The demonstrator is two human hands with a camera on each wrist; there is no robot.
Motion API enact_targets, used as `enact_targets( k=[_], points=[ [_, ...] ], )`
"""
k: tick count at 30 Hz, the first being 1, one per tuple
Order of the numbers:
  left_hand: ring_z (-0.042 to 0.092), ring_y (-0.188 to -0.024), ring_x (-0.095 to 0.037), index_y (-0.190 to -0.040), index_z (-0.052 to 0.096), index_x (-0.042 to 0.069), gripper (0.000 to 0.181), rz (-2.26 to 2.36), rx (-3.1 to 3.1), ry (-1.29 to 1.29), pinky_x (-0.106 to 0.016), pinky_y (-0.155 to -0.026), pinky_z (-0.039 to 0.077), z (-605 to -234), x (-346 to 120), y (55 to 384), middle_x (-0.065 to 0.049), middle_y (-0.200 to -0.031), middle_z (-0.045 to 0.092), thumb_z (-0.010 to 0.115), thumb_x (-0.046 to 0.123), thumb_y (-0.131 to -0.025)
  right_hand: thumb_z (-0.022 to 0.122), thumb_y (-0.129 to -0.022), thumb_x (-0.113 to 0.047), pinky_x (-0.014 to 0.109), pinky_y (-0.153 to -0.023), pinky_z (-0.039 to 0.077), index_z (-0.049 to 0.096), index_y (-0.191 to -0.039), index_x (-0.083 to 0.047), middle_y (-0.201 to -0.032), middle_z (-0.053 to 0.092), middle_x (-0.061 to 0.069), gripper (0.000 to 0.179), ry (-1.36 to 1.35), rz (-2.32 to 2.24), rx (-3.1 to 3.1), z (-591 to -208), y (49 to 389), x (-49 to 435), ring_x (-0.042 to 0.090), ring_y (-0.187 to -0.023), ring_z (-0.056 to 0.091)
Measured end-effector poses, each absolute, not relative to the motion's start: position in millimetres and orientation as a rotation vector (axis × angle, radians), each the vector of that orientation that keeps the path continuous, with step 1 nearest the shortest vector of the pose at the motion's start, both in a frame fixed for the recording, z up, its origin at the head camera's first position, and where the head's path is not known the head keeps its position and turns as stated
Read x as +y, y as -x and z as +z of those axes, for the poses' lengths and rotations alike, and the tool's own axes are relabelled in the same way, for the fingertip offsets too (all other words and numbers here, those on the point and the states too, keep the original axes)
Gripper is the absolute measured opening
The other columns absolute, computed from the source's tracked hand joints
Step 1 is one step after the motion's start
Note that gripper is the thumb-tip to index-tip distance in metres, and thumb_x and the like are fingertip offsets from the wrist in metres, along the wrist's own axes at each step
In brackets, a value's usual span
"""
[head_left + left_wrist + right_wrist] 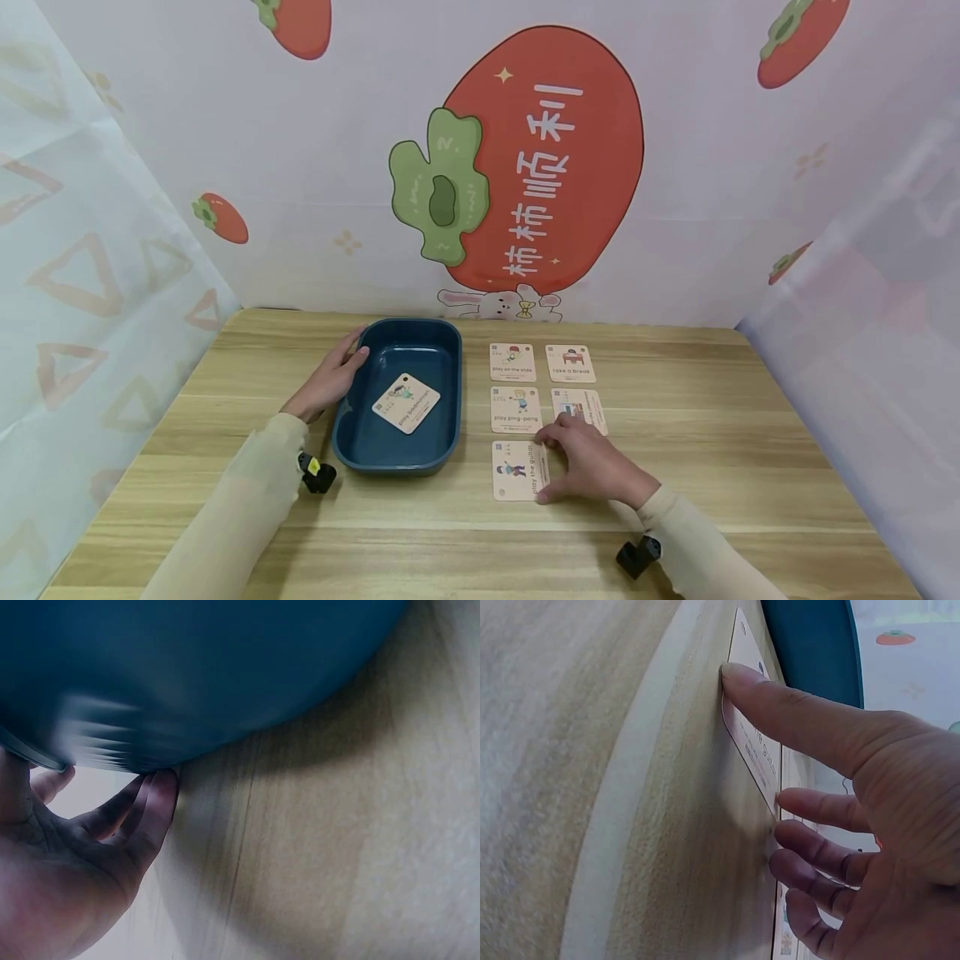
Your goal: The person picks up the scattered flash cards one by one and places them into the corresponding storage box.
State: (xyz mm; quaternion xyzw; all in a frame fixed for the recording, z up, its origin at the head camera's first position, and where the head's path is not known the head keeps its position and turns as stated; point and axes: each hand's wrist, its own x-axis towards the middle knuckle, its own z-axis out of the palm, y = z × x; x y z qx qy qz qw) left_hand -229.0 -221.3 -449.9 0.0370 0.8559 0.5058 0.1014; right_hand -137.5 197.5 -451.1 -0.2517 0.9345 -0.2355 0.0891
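Note:
A deep blue rectangular tray (pixel 460 392) stands on the table, holding a "play badminton" picture card (pixel 406 404) that lies askew. At its upper left side my left hand (pixel 330 379) grips the wall, thumb over the rim and fingers (pixel 159 799) against the outside. My right hand (pixel 588 462) pinches the "play the guitar" card (pixel 513 485) by opposite edges, between thumb and index finger; this card lies sideways, its print running upward. Just beyond the right fingers is a card showing a blue picture (pixel 572 403), partly covered by the hand.
The "play ping-pong" card (pixel 516 410) and the "play on the slide" card (pixel 513 363) lie in a column right of the tray, with the "take a break" card (pixel 570 364) beside them. A printed cloth (pixel 675 275) hangs behind the wooden table (pixel 465 558).

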Motion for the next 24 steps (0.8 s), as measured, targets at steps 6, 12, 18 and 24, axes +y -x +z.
enact_targets(
  k=[6, 12, 18, 24],
  points=[
    [0.039, -0.139, -0.049, -0.165, 0.009, 0.018, 0.062, 1.494, 2.527, -0.108, -0.066, -0.109, 0.035, -448.9, -221.1, 228.5, -0.028, -0.159, 0.029, 0.032, 0.040, -0.112, 0.098, -0.058, -0.045, 0.035, -0.079, 0.044, 0.070, -0.116, -0.009, -0.099, 0.054, -0.005, 0.074, 0.740, -0.695, 2.786, -449.7, 137.4, 196.4, 0.014, -0.089, 0.047],
    [0.040, -0.138, -0.050, -0.165, 0.009, 0.018, 0.062, 1.493, 2.524, -0.106, -0.066, -0.109, 0.036, -447.6, -221.0, 228.4, -0.029, -0.158, 0.030, 0.032, 0.040, -0.112, 0.099, -0.057, -0.043, 0.036, -0.079, 0.045, 0.069, -0.114, -0.007, -0.098, 0.054, -0.003, 0.073, 0.744, -0.708, 2.782, -449.6, 138.0, 196.2, 0.015, -0.090, 0.047],
    [0.039, -0.139, -0.050, -0.165, 0.010, 0.018, 0.061, 1.491, 2.527, -0.100, -0.066, -0.109, 0.035, -447.4, -220.7, 228.4, -0.029, -0.159, 0.030, 0.032, 0.039, -0.112, 0.099, -0.057, -0.043, 0.037, -0.080, 0.046, 0.067, -0.114, -0.008, -0.100, 0.053, -0.002, 0.075, 0.705, -0.721, 2.766, -449.9, 138.7, 195.9, 0.015, -0.092, 0.047],
    [0.039, -0.139, -0.049, -0.165, 0.010, 0.017, 0.061, 1.491, 2.526, -0.112, -0.065, -0.110, 0.035, -447.6, -221.0, 228.6, -0.029, -0.159, 0.030, 0.032, 0.039, -0.112, 0.101, -0.054, -0.042, 0.035, -0.079, 0.044, 0.061, -0.111, -0.011, -0.100, 0.051, -0.002, 0.077, 0.674, -0.752, 2.759, -450.5, 139.1, 195.5, 0.016, -0.090, 0.045]
  ],
)
